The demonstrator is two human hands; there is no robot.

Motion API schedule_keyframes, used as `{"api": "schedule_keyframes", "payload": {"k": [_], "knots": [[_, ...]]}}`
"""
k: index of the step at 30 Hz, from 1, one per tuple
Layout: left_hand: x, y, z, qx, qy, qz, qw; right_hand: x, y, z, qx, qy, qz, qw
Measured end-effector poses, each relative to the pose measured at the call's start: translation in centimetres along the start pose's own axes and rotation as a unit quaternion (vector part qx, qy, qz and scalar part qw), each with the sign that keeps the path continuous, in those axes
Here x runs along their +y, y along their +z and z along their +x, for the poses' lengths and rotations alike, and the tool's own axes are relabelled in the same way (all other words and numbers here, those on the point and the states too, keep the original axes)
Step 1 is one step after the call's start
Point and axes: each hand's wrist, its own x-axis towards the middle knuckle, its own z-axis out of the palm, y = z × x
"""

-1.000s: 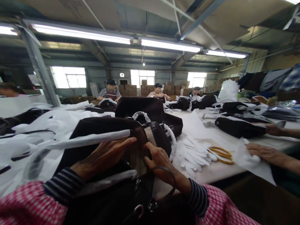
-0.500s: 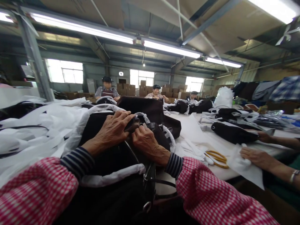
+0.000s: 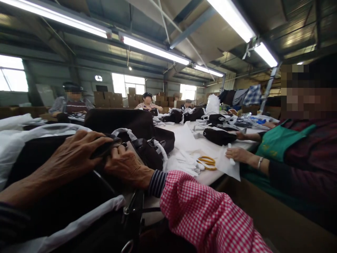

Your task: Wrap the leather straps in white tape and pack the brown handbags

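Seemingly midway, gripping the black bag point(image 3: 60, 200) at lower left with left hand point(image 3: 71, 154) and right hand point(image 3: 129, 167) closed on its upper edge, white-wrapped handle point(image 3: 91, 215) already covered, remainder unclear.

My left hand point(image 3: 72, 153) reaches in from the left, palm down, its long fingers stretched toward my right hand point(image 3: 129, 167) and bent a little at the joints. My left thumb point(image 3: 96, 161) sits lower than those fingers, pointing the same way. My left forearm point(image 3: 28, 188) slants up to it, bare above a dark cuff point(image 3: 13, 219). My right hand comes from the other side, knuckles up, fingers curled in close beside my left fingertips; I can't see all their tips. My right wrist point(image 3: 147, 178) is nearly straight, with a striped cuff point(image 3: 157, 183) and checked sleeve point(image 3: 202, 211) behind it.
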Motion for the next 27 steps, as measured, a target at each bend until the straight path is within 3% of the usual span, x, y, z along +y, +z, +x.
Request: {"api": "schedule_keyframes", "payload": {"k": [6, 11, 15, 18, 21, 24, 27], "knots": [[1.0, -0.9, 0.1, -0.065, -0.022, 0.015, 0.998, 3.0, -2.0, -0.7, -0.093, 0.046, 0.190, 0.976], [1.8, -1.1, -0.2, -0.065, -0.059, -0.019, 0.996, 3.5, -3.8, -3.4, -0.081, 0.063, 0.290, 0.952], [1.7, -1.2, -0.1, -0.067, -0.080, -0.038, 0.994, 1.9, -3.8, -2.5, -0.106, 0.075, 0.205, 0.970], [1.2, -0.9, -0.2, -0.069, -0.076, -0.035, 0.994, 0.7, -2.5, -0.7, -0.111, 0.038, 0.096, 0.988], [0.7, -0.5, -0.3, -0.066, -0.078, -0.026, 0.994, -0.1, -1.1, 0.3, -0.072, -0.022, 0.019, 0.997], [0.5, -0.1, -0.5, -0.056, -0.081, -0.027, 0.995, -0.3, -0.5, 0.3, -0.046, -0.066, -0.008, 0.997], [0.8, -0.1, -0.7, -0.046, -0.077, -0.023, 0.996, -0.1, -0.6, 0.1, -0.042, -0.061, -0.001, 0.997]]}}
